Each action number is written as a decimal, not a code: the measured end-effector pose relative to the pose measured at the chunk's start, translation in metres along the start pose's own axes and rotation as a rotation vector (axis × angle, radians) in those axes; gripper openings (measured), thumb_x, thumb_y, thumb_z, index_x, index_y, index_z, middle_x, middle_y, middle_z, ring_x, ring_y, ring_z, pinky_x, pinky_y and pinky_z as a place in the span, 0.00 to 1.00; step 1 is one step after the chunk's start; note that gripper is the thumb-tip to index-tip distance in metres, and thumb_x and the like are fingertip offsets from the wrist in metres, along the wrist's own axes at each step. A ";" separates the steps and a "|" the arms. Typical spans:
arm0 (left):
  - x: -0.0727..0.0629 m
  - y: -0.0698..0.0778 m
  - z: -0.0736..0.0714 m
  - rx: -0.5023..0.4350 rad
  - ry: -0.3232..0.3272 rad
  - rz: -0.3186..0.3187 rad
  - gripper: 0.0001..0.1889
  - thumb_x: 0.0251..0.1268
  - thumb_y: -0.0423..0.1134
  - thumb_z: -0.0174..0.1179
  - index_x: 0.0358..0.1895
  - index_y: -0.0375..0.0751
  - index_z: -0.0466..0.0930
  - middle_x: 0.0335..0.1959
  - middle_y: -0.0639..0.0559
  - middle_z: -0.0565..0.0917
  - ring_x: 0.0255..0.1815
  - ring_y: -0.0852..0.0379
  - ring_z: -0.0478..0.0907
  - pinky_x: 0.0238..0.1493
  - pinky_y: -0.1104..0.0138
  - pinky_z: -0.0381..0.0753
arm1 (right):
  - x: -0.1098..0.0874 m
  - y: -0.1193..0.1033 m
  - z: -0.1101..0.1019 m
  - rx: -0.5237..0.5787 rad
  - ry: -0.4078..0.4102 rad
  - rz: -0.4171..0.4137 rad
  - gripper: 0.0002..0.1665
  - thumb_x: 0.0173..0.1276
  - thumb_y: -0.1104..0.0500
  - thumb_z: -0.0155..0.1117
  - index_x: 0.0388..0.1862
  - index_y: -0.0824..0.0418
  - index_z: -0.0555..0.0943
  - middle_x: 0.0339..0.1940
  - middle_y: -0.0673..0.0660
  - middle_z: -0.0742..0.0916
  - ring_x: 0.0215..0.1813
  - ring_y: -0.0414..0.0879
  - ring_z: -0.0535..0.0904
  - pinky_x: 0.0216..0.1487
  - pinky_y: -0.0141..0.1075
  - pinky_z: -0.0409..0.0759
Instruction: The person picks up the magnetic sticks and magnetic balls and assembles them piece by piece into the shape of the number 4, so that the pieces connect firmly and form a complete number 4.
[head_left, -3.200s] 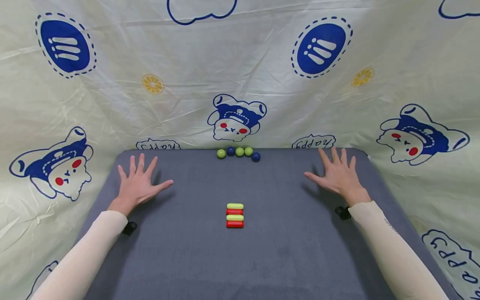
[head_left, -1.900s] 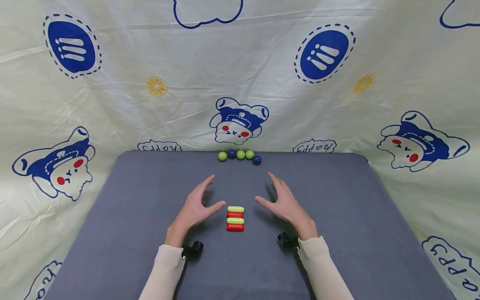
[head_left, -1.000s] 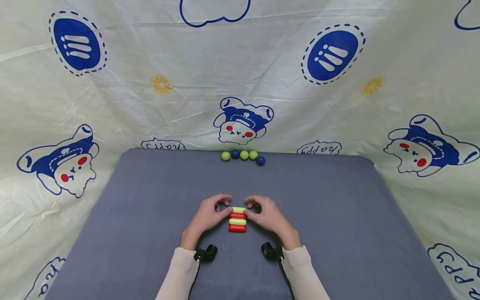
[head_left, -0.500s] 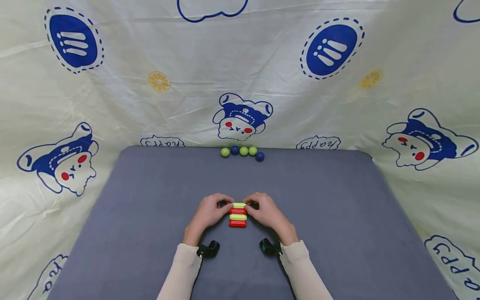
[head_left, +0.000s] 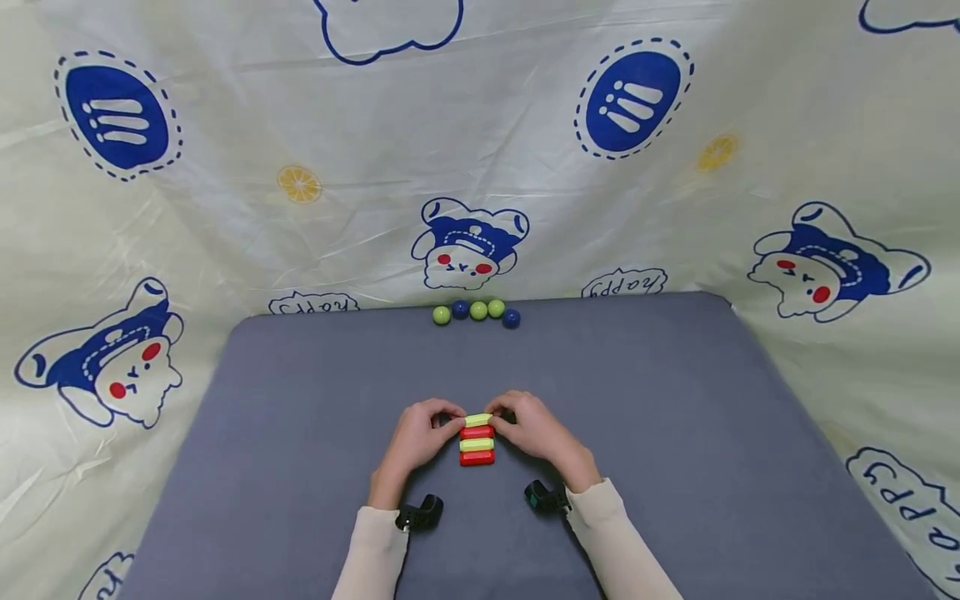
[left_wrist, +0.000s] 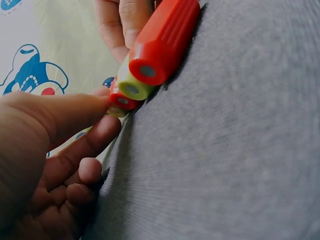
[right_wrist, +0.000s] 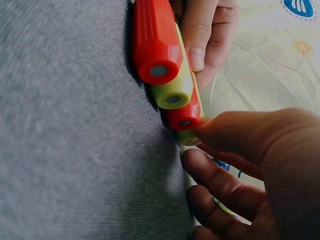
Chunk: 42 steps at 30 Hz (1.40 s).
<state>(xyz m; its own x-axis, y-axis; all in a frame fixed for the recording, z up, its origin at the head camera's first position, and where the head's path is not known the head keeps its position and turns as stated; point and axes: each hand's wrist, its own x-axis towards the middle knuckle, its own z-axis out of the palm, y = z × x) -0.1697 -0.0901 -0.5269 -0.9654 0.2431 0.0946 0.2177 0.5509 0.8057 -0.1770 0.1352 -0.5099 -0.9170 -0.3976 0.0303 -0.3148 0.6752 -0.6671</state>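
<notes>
In the head view, two yellow-green and two red magnetic rods lie side by side in a short stack on the table, colours alternating. My left hand [head_left: 420, 435] pinches the left end of the farthest yellow-green magnetic rod [head_left: 477, 420], thumb and index finger curled to it. At its other end, my right hand [head_left: 529, 427] pinches the same rod, which sits slightly slanted. Closer to me are a red rod [head_left: 477, 432], a yellow-green rod [head_left: 476, 446] and the nearest red rod [head_left: 477, 458]. Round grey metal ends show on the red rod [left_wrist: 165, 45] in the left wrist view.
Several green and blue balls, such as a green ball [head_left: 441, 315] and a blue ball [head_left: 512, 318], sit along the far edge of the grey table [head_left: 315, 375]. A printed white sheet [head_left: 360, 167] hangs behind and at the sides.
Both hands came in from the table's sides to the rods, and fingers closed on the farthest yellow-green rod's two ends. That rod has since turned slightly; the balls stay put.
</notes>
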 end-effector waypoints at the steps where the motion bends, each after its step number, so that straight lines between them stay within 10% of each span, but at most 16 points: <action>1: -0.001 -0.001 0.000 -0.004 0.005 -0.006 0.05 0.68 0.41 0.70 0.43 0.49 0.91 0.31 0.57 0.84 0.22 0.63 0.68 0.25 0.70 0.68 | 0.001 0.000 0.001 -0.001 -0.005 -0.002 0.07 0.75 0.60 0.65 0.47 0.58 0.88 0.41 0.52 0.86 0.43 0.44 0.79 0.49 0.43 0.79; 18: 0.003 0.006 0.001 0.004 0.012 -0.048 0.06 0.68 0.43 0.70 0.44 0.50 0.90 0.28 0.57 0.82 0.21 0.62 0.68 0.24 0.69 0.67 | 0.003 0.004 -0.002 0.036 0.002 -0.003 0.08 0.78 0.57 0.62 0.47 0.57 0.87 0.40 0.50 0.86 0.40 0.40 0.78 0.47 0.39 0.78; 42: 0.026 0.023 -0.006 -0.023 0.021 0.080 0.09 0.66 0.36 0.71 0.47 0.44 0.87 0.37 0.52 0.87 0.23 0.61 0.72 0.27 0.71 0.72 | 0.018 0.007 -0.025 0.102 0.038 -0.036 0.08 0.72 0.59 0.69 0.48 0.56 0.85 0.37 0.50 0.86 0.37 0.41 0.78 0.41 0.34 0.78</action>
<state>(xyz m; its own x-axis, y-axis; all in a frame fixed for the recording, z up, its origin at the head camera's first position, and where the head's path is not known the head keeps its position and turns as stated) -0.1908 -0.0760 -0.5028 -0.9478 0.2685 0.1718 0.2914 0.5114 0.8084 -0.2015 0.1478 -0.4954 -0.9149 -0.3952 0.0826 -0.3229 0.5935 -0.7372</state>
